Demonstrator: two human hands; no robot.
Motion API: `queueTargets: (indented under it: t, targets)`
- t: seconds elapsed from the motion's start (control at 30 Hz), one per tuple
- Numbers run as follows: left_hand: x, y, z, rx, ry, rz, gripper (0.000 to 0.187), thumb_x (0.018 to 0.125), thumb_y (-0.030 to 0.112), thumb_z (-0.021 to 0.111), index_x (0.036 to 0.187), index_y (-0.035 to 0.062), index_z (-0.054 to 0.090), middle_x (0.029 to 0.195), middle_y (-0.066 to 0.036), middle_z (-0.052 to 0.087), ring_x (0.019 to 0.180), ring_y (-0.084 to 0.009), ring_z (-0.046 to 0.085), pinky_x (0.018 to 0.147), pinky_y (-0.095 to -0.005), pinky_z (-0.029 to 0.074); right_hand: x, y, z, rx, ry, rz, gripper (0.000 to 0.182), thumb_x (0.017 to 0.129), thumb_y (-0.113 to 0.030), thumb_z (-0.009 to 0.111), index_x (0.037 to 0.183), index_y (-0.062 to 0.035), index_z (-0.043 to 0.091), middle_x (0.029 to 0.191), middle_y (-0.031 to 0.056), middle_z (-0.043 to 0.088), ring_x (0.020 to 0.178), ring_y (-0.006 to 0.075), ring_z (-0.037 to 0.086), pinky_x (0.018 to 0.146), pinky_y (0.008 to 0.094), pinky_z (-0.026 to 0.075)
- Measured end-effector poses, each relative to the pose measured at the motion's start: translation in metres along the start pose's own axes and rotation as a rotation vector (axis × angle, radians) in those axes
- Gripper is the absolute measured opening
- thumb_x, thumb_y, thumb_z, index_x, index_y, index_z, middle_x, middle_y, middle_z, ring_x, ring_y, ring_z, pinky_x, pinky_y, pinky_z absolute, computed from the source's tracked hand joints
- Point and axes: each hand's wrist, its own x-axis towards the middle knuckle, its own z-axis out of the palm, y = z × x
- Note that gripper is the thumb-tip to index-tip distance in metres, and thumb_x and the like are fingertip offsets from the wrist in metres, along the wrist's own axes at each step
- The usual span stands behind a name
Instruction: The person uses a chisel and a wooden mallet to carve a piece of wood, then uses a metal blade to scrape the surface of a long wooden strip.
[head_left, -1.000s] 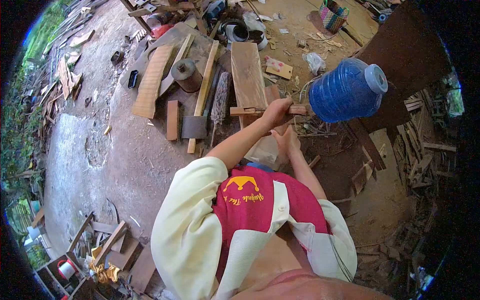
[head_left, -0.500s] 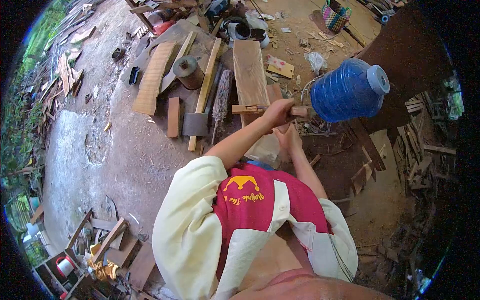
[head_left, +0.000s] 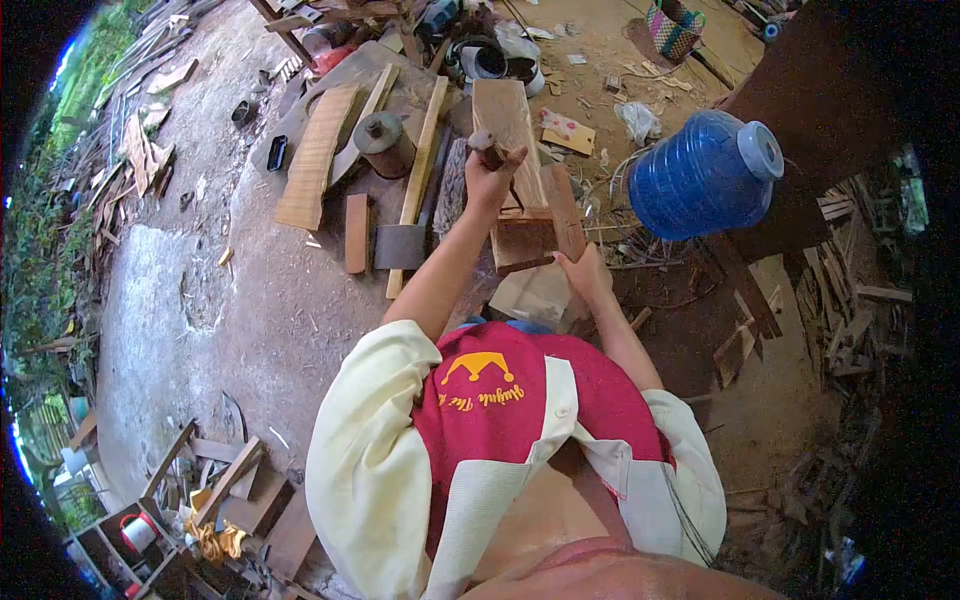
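My left hand (head_left: 488, 186) is closed round a wooden-handled tool (head_left: 486, 146), its rounded dark end pointing up towards me. The tool's kind is hard to make out, as my fingers hide most of it. Beneath that hand lies a long thick timber beam (head_left: 505, 112), its near end facing me. My right hand (head_left: 586, 270) grips the lower end of a narrow wooden piece (head_left: 565, 212), which leans along the right side of the beam. A pale sheet (head_left: 535, 295) lies below the beam's near end.
A large blue water bottle (head_left: 690, 180) stands at right. Left of the beam are a rusty metal cylinder (head_left: 384, 145), a curved plank (head_left: 315, 160), a long wood strip (head_left: 420, 165), a small wood block (head_left: 357, 234) and a grey sandpaper-like roll (head_left: 400, 247). Scrap wood (head_left: 250, 490) lies lower left.
My left hand has moved up and left, turning the tool from lying crosswise to pointing up. The hands have separated, and the narrow wooden piece in my right hand is now more exposed.
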Motion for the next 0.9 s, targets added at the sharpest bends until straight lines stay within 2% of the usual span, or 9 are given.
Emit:
queueTargets:
  t: [0.03, 0.1, 0.23, 0.3, 0.53, 0.6, 0.73, 0.83, 0.9]
  targets:
    - [0.001, -0.006, 0.001, 0.0, -0.003, 0.001, 0.016, 0.072, 0.009, 0.066, 0.073, 0.005, 0.051, 0.064, 0.001, 0.052, 0.057, -0.0101, 0.05, 0.054, -0.0224, 0.041, 0.0, 0.0, 0.001, -0.016, 0.014, -0.007, 0.061, 0.067, -0.049, 0.062, 0.099, 0.0005, 0.045, 0.096, 0.0214, 0.055, 0.091, 0.0353, 0.054, 0.074, 0.0425, 0.044]
    - [0.002, -0.021, 0.004, -0.163, 0.047, 0.182, 0.021, 0.071, 0.011, 0.068, 0.082, 0.0049, 0.051, 0.072, 0.001, 0.053, 0.064, -0.0105, 0.051, 0.059, -0.0223, 0.042, 0.0, 0.002, 0.002, -0.006, 0.012, -0.009, 0.062, 0.067, -0.049, 0.062, 0.099, 0.0004, 0.045, 0.096, 0.0214, 0.055, 0.091, 0.0352, 0.054, 0.074, 0.0426, 0.044]
    - [0.002, -0.029, 0.002, -0.109, 0.032, 0.16, 0.026, 0.07, 0.01, 0.069, 0.088, 0.0053, 0.05, 0.076, 0.002, 0.053, 0.069, -0.0101, 0.051, 0.063, -0.0226, 0.042, 0.002, 0.003, 0.003, 0.005, 0.007, -0.007, 0.062, 0.067, -0.05, 0.061, 0.1, -0.0003, 0.045, 0.096, 0.0211, 0.055, 0.091, 0.0348, 0.054, 0.074, 0.043, 0.044]
    - [0.001, -0.028, -0.003, 0.085, -0.088, 0.228, 0.025, 0.07, 0.008, 0.069, 0.086, 0.0047, 0.051, 0.076, 0.002, 0.053, 0.068, -0.0095, 0.051, 0.062, -0.0229, 0.043, -0.003, -0.002, -0.001, 0.001, 0.013, -0.007, 0.062, 0.067, -0.049, 0.061, 0.1, 0.001, 0.045, 0.096, 0.0223, 0.055, 0.092, 0.0358, 0.053, 0.075, 0.0426, 0.043]
    - [-0.002, -0.022, -0.005, 0.027, -0.188, 0.248, 0.021, 0.07, 0.006, 0.067, 0.082, 0.0028, 0.05, 0.07, 0.001, 0.051, 0.062, -0.0087, 0.048, 0.055, -0.0234, 0.04, -0.003, -0.002, -0.001, 0.017, 0.028, -0.021, 0.063, 0.067, -0.049, 0.062, 0.099, 0.0023, 0.046, 0.097, 0.0235, 0.055, 0.092, 0.0364, 0.053, 0.076, 0.0423, 0.042]
    - [-0.009, -0.011, -0.004, -0.071, -0.216, 0.143, 0.019, 0.071, 0.005, 0.066, 0.079, 0.004, 0.049, 0.068, 0.001, 0.05, 0.057, -0.0079, 0.047, 0.049, -0.0226, 0.039, -0.005, -0.003, -0.004, 0.038, 0.022, -0.024, 0.062, 0.067, -0.049, 0.062, 0.099, 0.0022, 0.046, 0.097, 0.0236, 0.055, 0.093, 0.0364, 0.053, 0.077, 0.0422, 0.042]
    - [-0.007, -0.011, -0.004, -0.023, -0.21, 0.143, 0.019, 0.071, 0.004, 0.066, 0.079, 0.0044, 0.048, 0.068, 0.001, 0.05, 0.054, -0.0076, 0.046, 0.046, -0.0219, 0.038, -0.005, -0.004, -0.004, 0.062, 0.007, -0.009, 0.062, 0.066, -0.048, 0.062, 0.1, 0.0023, 0.047, 0.098, 0.0239, 0.055, 0.093, 0.0364, 0.053, 0.077, 0.0419, 0.042]
    - [-0.004, -0.011, -0.007, 0.044, -0.224, 0.12, 0.019, 0.072, 0.004, 0.065, 0.082, 0.004, 0.049, 0.072, 0.0, 0.051, 0.06, -0.0083, 0.049, 0.052, -0.0231, 0.041, -0.005, -0.002, -0.003, 0.076, 0.006, -0.018, 0.064, 0.067, -0.047, 0.062, 0.102, 0.0026, 0.046, 0.099, 0.0242, 0.054, 0.094, 0.0361, 0.052, 0.078, 0.0417, 0.042]
    - [0.002, -0.019, -0.007, -0.028, -0.292, 0.191, 0.02, 0.072, 0.005, 0.064, 0.086, 0.0037, 0.05, 0.078, -0.001, 0.053, 0.069, -0.009, 0.051, 0.061, -0.0237, 0.043, -0.005, -0.003, -0.003, 0.081, 0.003, -0.009, 0.064, 0.067, -0.048, 0.062, 0.103, 0.0027, 0.046, 0.1, 0.0241, 0.054, 0.095, 0.0359, 0.052, 0.079, 0.0417, 0.041]
